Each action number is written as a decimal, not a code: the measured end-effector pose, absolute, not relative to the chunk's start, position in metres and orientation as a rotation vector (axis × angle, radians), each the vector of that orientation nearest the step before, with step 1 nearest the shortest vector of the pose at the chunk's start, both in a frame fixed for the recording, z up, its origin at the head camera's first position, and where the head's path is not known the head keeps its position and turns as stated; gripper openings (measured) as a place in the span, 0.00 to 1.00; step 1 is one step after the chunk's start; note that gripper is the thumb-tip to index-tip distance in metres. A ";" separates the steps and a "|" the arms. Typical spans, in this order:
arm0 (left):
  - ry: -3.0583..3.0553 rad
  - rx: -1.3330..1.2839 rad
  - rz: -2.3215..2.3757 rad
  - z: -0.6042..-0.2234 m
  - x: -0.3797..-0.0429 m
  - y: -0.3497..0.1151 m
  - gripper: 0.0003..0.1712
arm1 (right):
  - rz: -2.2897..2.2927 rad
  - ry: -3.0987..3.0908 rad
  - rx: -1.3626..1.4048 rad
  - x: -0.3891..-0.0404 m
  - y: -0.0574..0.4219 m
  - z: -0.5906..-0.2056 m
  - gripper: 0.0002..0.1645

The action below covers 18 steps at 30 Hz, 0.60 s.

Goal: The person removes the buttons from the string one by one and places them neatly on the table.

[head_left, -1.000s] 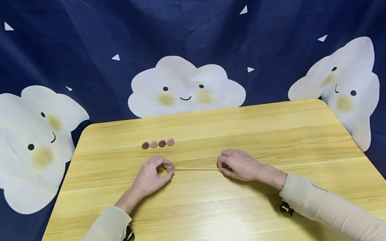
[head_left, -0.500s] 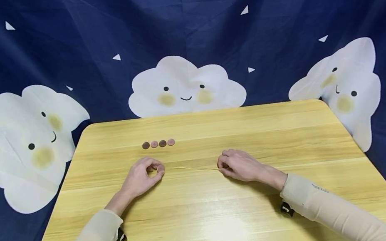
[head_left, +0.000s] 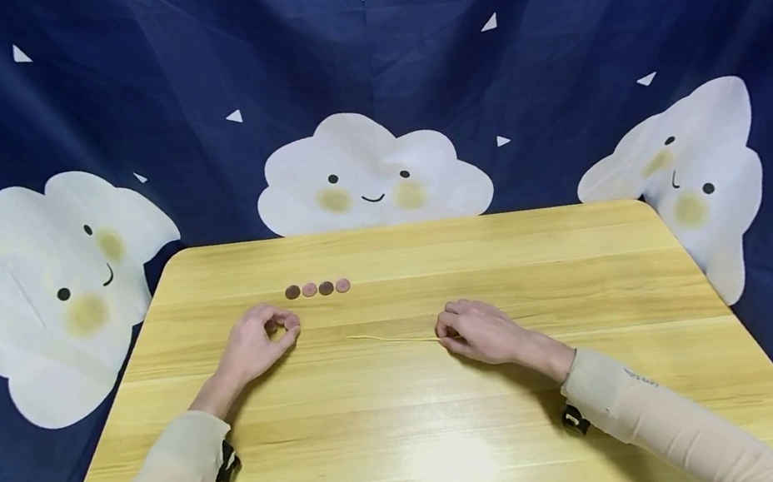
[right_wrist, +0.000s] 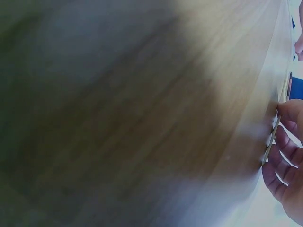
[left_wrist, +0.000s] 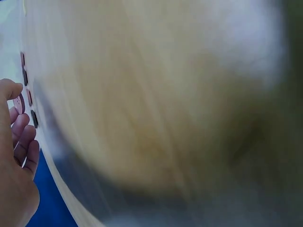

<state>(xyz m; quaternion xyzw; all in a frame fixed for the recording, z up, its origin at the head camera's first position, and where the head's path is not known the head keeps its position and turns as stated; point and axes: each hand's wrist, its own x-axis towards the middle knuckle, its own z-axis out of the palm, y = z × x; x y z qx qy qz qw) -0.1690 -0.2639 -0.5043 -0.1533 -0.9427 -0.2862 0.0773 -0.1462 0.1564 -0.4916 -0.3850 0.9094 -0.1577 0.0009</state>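
In the head view my left hand pinches a round pink button between thumb and index finger, just in front of a row of buttons. The left wrist view shows holes in this button, its face turned partly sideways. My right hand is on the table right of centre and pinches one end of a thin yellow cord. The rest of the cord lies slightly wavy toward the left, its far tip loose. In the right wrist view the cord also runs along under the right fingers.
Several buttons lie in a row behind the left hand: a dark brown button at the left end, a pink button at the right. The wooden table ends at the back against a dark blue curtain with clouds.
My left hand has come off the cord's left end and moved left and back toward the row, carrying the pink button. The cord's left part has gone slack; my right hand has stayed put.
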 end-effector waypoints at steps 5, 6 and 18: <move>-2.836 -0.408 -0.829 -0.505 -0.178 -0.270 0.11 | -0.495 2.857 -1.209 -0.147 0.157 -0.492 0.04; -2.842 -0.397 -0.832 -0.505 -0.180 -0.271 0.11 | -0.495 2.858 -1.209 -0.147 0.157 -0.492 0.04; -2.922 -0.232 -0.866 -0.504 -0.200 -0.279 0.16 | -0.496 2.853 -1.192 -0.146 0.156 -0.492 0.04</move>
